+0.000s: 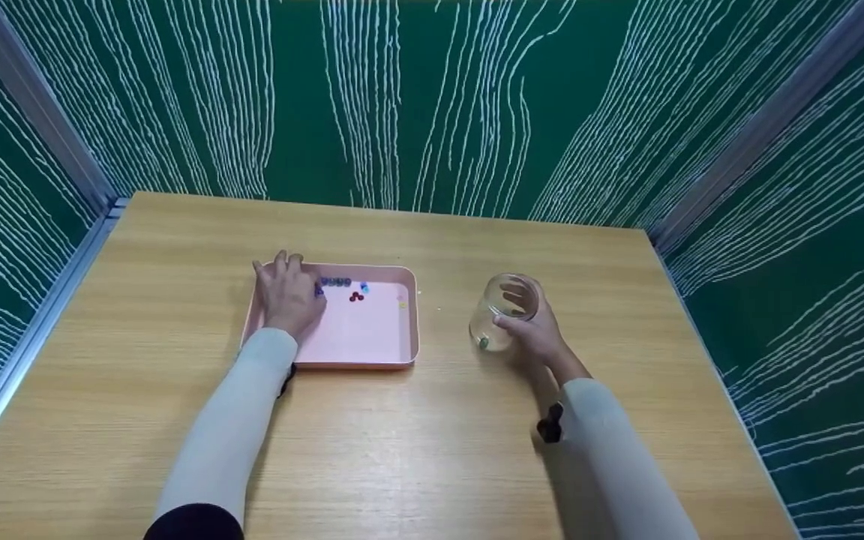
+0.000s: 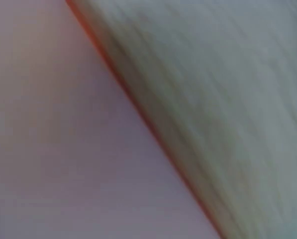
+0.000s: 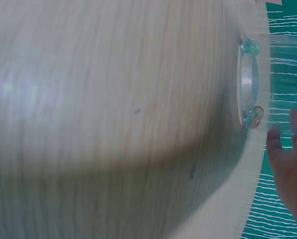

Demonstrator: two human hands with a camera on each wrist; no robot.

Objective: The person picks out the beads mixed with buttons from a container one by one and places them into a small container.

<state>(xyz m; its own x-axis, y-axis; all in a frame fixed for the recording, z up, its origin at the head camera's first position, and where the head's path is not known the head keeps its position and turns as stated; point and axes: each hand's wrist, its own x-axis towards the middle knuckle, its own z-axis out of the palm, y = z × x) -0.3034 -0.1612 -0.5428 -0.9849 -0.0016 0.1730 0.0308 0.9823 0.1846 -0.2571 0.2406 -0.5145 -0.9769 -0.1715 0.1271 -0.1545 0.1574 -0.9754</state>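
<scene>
At the left of a pink tray [image 1: 361,334], my left hand [image 1: 288,296] reaches over the back corner with fingers spread. Its thumb and forefinger are at a blue marble [image 1: 319,289]; whether they pinch it I cannot tell. A row of dark marbles [image 1: 337,282] lies along the tray's back wall, beside the fingertips. My right hand [image 1: 541,326] grips a clear glass jar [image 1: 488,319] from its right side, thumb on the near side. Green marbles [image 3: 250,47] show at the jar's bottom in the right wrist view. The left wrist view holds only a blurred tray edge and sleeve.
Small red pieces [image 1: 357,297], blue ones [image 1: 364,288] and a yellow one [image 1: 402,304] lie in the tray. The wooden table [image 1: 402,450] extends around tray and jar. Green walls [image 1: 439,112] with white lines stand behind and at both sides.
</scene>
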